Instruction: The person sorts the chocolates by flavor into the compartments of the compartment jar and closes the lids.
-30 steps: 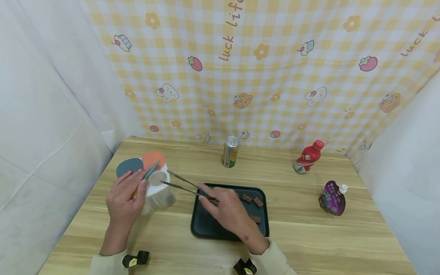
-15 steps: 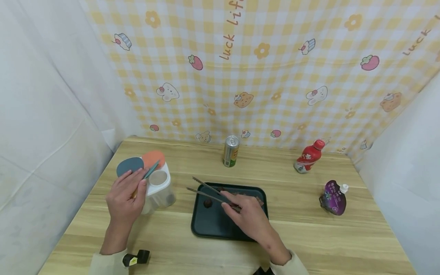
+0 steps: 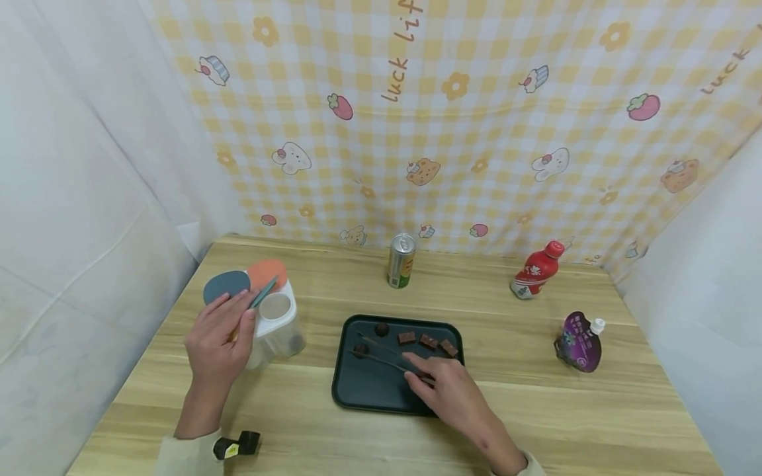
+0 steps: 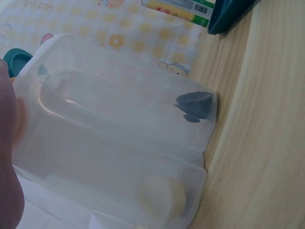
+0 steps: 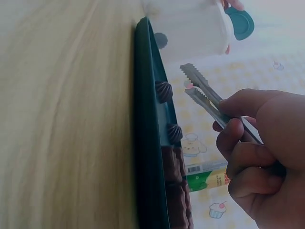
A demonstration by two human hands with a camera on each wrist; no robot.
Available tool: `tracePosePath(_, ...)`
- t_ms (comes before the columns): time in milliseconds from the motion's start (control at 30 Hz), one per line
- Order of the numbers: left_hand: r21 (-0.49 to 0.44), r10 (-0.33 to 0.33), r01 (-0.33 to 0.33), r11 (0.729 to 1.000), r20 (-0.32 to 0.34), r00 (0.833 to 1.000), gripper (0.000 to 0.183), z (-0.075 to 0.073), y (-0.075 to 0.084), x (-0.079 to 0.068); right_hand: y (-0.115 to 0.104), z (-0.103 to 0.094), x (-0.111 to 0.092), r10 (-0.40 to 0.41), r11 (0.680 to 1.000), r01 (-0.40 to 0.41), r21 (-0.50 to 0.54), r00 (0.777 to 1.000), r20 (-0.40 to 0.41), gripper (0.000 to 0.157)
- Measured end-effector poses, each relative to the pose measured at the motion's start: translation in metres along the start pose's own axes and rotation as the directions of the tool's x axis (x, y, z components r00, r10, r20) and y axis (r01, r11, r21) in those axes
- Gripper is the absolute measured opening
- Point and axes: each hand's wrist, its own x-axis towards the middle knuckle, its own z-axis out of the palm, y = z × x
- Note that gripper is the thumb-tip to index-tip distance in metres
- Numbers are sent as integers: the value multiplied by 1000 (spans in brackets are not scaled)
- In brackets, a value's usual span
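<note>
My left hand (image 3: 218,340) rests over the top of a clear container (image 3: 275,340) with a white rim, its fingers beside an upright teal flap lid (image 3: 264,293). In the left wrist view a dark piece (image 4: 195,106) and a pale round piece (image 4: 164,198) show at the container's bottom. My right hand (image 3: 449,390) grips metal tongs (image 5: 205,98), their serrated tips apart with nothing between them. The tongs reach over a dark tray (image 3: 363,396), tips near a swirled chocolate (image 3: 360,350). Another swirled chocolate (image 3: 381,328) and chocolate bar pieces (image 3: 428,341) lie along the tray's far side.
Blue (image 3: 226,285) and orange lids (image 3: 267,273) stand flipped up on the container. Behind the tray is a drink can (image 3: 401,261). To the right are a red bottle (image 3: 536,270) and a purple pouch (image 3: 579,342). A checked curtain (image 3: 476,132) hangs behind.
My right hand has moved right and toward me, bringing the tongs from over the container's round opening to over the tray. My left hand has stayed in place.
</note>
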Motion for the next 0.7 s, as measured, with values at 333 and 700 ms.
tracePosePath(333, -1, 4, -4, 1000, -1, 1000, 49, 0, 0, 1, 4, -2, -6, 40, 999, -39, -35, 998, 45, 36)
tracePosePath(700, 16, -6, 5, 1000, 18, 1000, 50, -1, -2, -1, 9, 3, -6, 49, 998, -46, -48, 997, 61, 34)
